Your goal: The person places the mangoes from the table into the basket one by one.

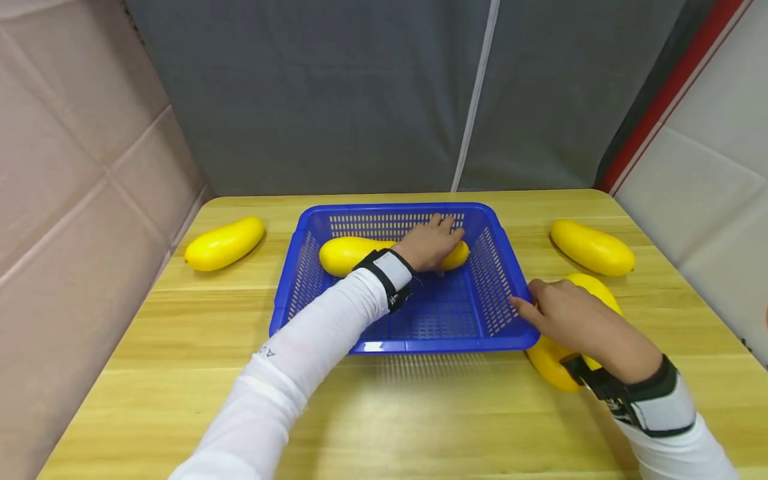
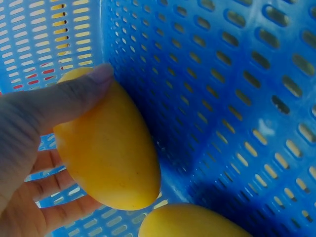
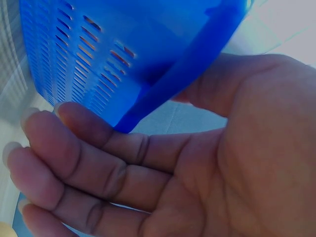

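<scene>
Clearly, the head view shows the left hand (image 1: 431,245) over a smooth yellow oblong fruit (image 1: 458,257) inside the blue slotted plastic basket (image 1: 450,346), centre frame. A second yellow fruit (image 1: 345,255) lies left of it; the right hand (image 1: 570,320) is at the basket's lower-right corner. In the left wrist view, thumb and fingers curl round the fruit, centre left. In the right wrist view, the right hand seems to pinch the basket's rim (image 3: 192,64), upper centre, though its thumb tip is hidden.

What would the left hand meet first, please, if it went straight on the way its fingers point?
The left hand would probably meet the far wall of the blue basket first, though clearance is hard to judge.
</scene>
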Action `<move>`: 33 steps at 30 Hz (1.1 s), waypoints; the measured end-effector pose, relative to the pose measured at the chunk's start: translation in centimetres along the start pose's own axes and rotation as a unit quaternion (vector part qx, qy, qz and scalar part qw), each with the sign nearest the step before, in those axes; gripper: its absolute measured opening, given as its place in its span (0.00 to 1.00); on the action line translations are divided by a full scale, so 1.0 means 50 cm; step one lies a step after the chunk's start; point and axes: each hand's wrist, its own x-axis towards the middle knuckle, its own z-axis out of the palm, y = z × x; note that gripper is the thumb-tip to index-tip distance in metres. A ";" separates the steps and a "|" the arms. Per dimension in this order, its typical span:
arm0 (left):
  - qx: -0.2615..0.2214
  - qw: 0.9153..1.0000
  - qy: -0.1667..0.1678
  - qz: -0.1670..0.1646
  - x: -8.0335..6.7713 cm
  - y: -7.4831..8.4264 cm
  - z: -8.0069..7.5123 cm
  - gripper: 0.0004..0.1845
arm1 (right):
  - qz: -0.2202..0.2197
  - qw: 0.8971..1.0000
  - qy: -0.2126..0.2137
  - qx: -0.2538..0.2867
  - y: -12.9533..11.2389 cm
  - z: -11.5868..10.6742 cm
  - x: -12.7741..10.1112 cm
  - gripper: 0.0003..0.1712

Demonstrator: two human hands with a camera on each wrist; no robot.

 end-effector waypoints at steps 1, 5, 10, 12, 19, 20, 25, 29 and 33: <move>-0.002 1.000 -0.001 -0.001 0.000 0.000 -0.001 0.42 | 0.000 1.000 0.000 -0.001 0.000 0.000 0.000 0.21; -0.010 1.000 -0.009 -0.006 0.002 0.000 -0.007 0.42 | 0.004 1.000 -0.003 -0.001 0.002 -0.001 0.001 0.22; -0.028 0.999 -0.012 -0.014 0.003 0.001 -0.019 0.43 | 0.015 1.000 -0.016 0.004 0.003 -0.001 0.001 0.24; -0.042 0.999 -0.013 -0.017 0.001 -0.001 -0.028 0.44 | 0.018 1.000 -0.019 0.006 0.002 0.000 0.001 0.25; -0.054 0.998 -0.032 -0.024 -0.013 -0.024 -0.072 0.47 | 0.020 1.000 -0.020 0.006 0.002 0.002 0.002 0.25; -0.057 0.997 -0.034 -0.027 -0.017 -0.030 -0.079 0.47 | 0.020 1.000 -0.019 0.006 0.002 0.002 0.002 0.25; -0.061 0.997 -0.032 -0.042 -0.043 -0.070 -0.125 0.45 | 0.016 1.000 -0.012 -0.003 0.003 0.000 0.003 0.23; -0.062 0.996 -0.022 -0.059 -0.073 -0.111 -0.158 0.43 | 0.018 1.000 -0.015 -0.004 0.005 -0.002 0.003 0.23; -0.072 0.994 -0.014 -0.080 -0.110 -0.159 -0.182 0.42 | 0.019 1.000 -0.015 -0.003 0.009 0.000 0.002 0.24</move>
